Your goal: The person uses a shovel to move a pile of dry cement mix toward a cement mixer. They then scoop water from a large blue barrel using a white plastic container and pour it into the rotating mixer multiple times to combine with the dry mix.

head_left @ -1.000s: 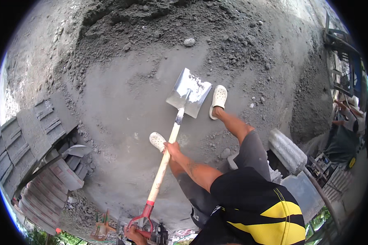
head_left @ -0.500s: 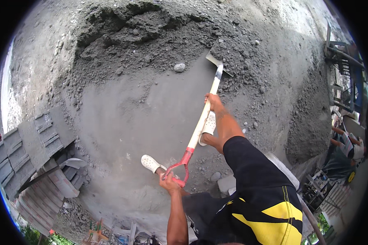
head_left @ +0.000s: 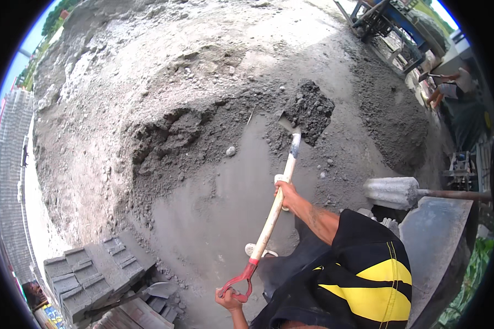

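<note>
A shovel (head_left: 273,216) with a pale wooden shaft and a red D-shaped handle runs up and slightly right from my body. My left hand (head_left: 229,299) is closed round the red grip at its near end. Farther up, my right hand (head_left: 286,192) wraps the shaft below the metal socket. Dark grey, damp sand or gravel (head_left: 311,109) is heaped on the blade and hides most of it; only the blade's left edge shows. White clogs (head_left: 252,250) are on my feet, partly covered by the shaft and clothing.
A grey sand pile (head_left: 175,129) spreads ahead. Stacked grey blocks (head_left: 96,271) stand at lower left, long block rows (head_left: 13,181) at far left. On the right are a second shovel (head_left: 455,194), a metal sheet (head_left: 433,230), a blue machine (head_left: 392,27) and another person (head_left: 450,90).
The shovel blade, bare-looking before at the pile's edge, now carries a heap of dark material. My view has turned toward the right, and both hands keep their hold.
</note>
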Demonstrator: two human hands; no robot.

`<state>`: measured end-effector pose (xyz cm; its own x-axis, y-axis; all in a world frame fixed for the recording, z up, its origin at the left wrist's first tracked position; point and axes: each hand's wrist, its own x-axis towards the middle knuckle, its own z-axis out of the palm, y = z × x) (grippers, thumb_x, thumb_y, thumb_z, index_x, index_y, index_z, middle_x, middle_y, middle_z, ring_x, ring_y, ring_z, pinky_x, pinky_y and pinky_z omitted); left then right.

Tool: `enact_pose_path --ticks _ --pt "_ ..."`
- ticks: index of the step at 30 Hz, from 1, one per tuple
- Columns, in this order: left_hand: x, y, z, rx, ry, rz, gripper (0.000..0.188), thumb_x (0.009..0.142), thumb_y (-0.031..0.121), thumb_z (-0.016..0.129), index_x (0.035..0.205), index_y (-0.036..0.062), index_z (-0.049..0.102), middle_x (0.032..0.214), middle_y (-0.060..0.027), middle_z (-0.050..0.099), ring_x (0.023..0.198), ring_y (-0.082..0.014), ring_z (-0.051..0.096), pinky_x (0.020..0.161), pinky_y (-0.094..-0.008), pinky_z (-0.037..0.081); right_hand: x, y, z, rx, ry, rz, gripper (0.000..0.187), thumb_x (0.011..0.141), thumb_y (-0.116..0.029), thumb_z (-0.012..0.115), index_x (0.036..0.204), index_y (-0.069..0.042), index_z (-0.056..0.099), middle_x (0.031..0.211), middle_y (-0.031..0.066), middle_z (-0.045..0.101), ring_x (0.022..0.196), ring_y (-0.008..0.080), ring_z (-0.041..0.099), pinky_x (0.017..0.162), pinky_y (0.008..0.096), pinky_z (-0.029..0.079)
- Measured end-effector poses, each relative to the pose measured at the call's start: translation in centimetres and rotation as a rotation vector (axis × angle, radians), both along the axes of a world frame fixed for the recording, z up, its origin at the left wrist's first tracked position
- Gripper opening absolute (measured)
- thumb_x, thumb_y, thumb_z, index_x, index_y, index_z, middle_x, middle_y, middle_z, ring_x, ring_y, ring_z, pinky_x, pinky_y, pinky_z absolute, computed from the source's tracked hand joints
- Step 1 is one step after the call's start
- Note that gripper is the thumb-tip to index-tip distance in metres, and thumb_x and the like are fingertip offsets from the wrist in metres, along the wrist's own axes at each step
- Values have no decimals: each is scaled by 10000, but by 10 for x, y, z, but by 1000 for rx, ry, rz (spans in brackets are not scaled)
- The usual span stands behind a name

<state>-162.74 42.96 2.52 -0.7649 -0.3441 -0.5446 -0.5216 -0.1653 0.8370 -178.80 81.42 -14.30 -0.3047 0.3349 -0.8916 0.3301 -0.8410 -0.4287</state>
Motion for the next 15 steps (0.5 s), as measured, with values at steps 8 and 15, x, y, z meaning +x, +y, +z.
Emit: enact_pose_path --ticks 8,15 --pt "-80 2 111 395 261 -506 44 657 38 488 684 13 464 531 -64 434 361 -176 429 345 -311 391 163 54 303 433 524 -410 187 829 -136 654 884 -52 496 709 60 525 611 197 572 579 371 497" --pt "-57 175 407 717 557 -1375 44 826 3 487 828 -1 531 573 -9 444 435 -70 383 387 -230 332 352 128 507 796 1109 -1131 203 842 -37 607 943 -20 432 729 73 481 598 168 539 548 294 511"
